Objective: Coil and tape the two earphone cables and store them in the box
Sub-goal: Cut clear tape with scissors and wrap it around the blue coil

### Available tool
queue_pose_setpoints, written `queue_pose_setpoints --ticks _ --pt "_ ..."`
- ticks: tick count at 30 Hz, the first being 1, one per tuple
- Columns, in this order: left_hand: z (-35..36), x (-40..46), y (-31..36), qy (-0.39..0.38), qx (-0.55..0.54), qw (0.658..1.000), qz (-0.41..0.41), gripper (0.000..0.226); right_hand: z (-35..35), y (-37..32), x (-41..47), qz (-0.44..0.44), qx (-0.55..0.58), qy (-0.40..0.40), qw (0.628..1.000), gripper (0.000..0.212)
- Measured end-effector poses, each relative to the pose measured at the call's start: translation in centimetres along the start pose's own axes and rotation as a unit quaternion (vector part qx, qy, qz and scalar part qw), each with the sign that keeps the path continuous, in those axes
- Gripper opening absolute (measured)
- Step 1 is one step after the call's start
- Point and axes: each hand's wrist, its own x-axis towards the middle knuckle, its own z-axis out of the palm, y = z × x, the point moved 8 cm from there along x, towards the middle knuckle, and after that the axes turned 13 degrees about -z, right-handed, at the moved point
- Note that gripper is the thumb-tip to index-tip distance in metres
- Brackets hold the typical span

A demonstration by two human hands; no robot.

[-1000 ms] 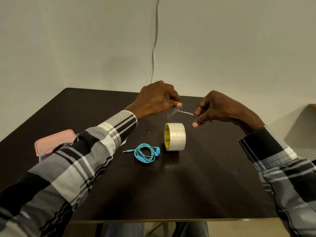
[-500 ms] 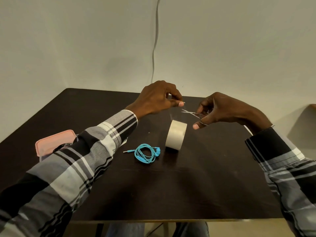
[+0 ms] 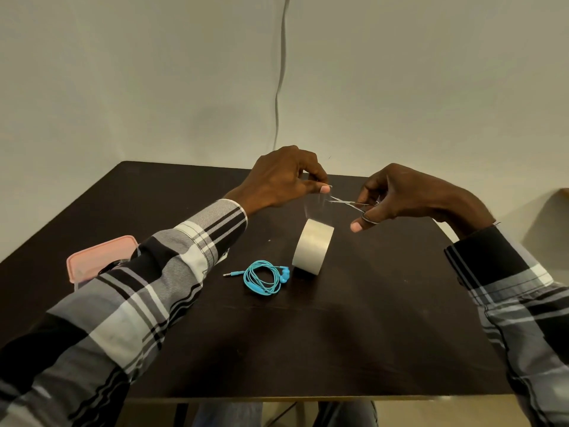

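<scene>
A roll of clear tape stands on edge on the dark table, with a strip of tape pulled up from it. My left hand pinches the strip's top end above the roll. My right hand grips small metal scissors, blades parted beside the strip. A coiled blue earphone cable lies just left of the roll. A pink box sits at the table's left edge, partly hidden by my left sleeve, with something dark in it.
A grey cable hangs down the wall behind the table. The table's front edge runs close to my body, and its right edge lies under my right forearm.
The tape roll has turned and tilted, so its yellow core no longer faces me. The scissors have opened and shifted slightly right, then back toward the strip.
</scene>
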Motion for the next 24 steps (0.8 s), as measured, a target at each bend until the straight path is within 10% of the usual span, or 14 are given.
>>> queue_pose_setpoints --ticks 24 --pt "0.55 -0.22 -0.23 -0.017 -0.018 1.0 0.017 0.024 0.21 0.39 -0.11 0.004 -0.04 -0.018 0.999 0.038"
